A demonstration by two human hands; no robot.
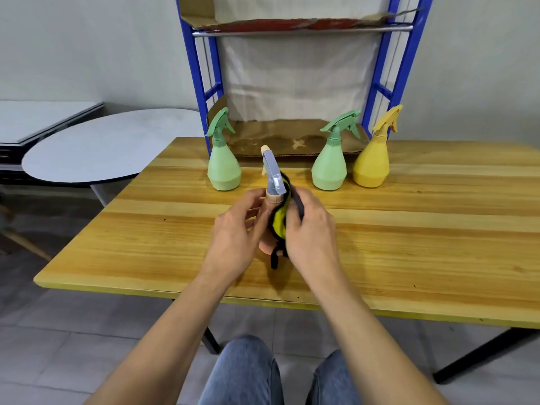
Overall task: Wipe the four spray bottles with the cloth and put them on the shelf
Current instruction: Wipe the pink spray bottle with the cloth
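Centrally, left grip (236, 232) clasps peach bottle (266, 247); right grip (309, 229) clenches cloth (279, 222) against its side

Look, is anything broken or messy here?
Yes. The cardboard on the lower level of the shelf is stained, with a ragged front edge, and the sheet above looks torn too. Nothing is spilled; the green bottles and yellow bottle stand upright on the table.

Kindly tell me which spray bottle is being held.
The peach plastic spray bottle with grey trigger, gripped by the left hand; the others stand untouched.
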